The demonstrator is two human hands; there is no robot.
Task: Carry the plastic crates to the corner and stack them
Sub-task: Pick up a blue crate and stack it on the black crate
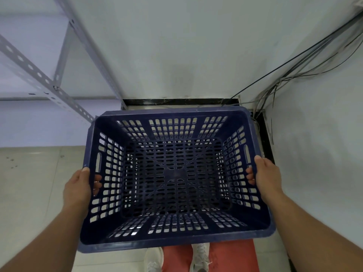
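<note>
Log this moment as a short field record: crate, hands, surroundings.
crate: dark blue perforated plastic crate, empty, held above the floor
left hand: grip on the crate's left rim
right hand: grip on the crate's right rim
ahead: room corner, loose cables on the right wall
left: slotted metal shelving frame
below: white shoes on tiled floor

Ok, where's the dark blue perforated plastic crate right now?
In the head view, the dark blue perforated plastic crate sits centre frame, held by the left hand and right hand on its side rims, near the wall corner with the loose cables.
</note>
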